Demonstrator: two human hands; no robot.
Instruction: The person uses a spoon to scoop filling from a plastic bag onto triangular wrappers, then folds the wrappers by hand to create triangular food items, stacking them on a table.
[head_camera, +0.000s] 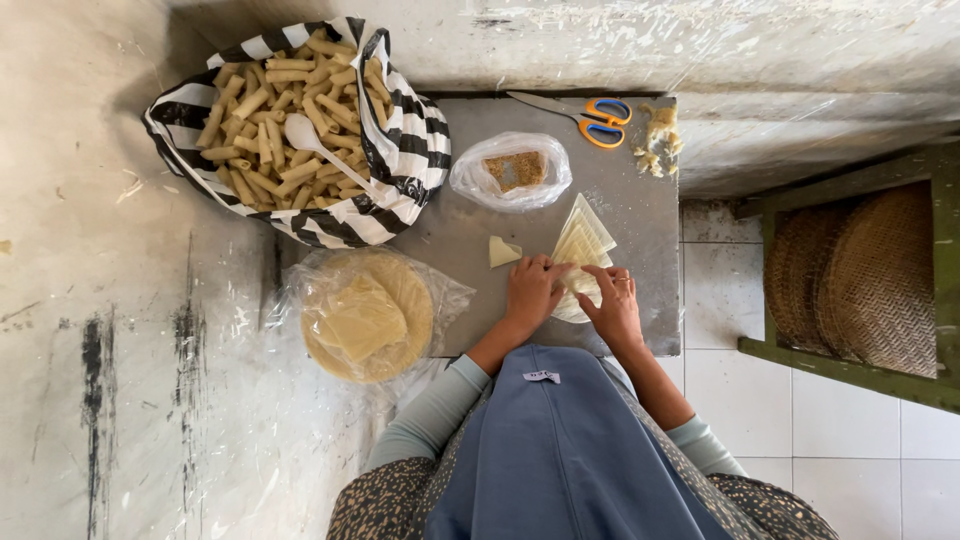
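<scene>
At the center of the frame, the left hand (530, 290) and the right hand (615, 308) both curl their fingers around a pale pastry sheet (578, 283) on a low grey metal table (650, 240). A stack of triangular sheets (585, 238) lies just above them. At upper left a striped bag (410, 150) holds rolled pastries (260, 140). The table stands on white tiles (720, 290) beside a paint-scuffed concrete floor (100, 350).
</scene>
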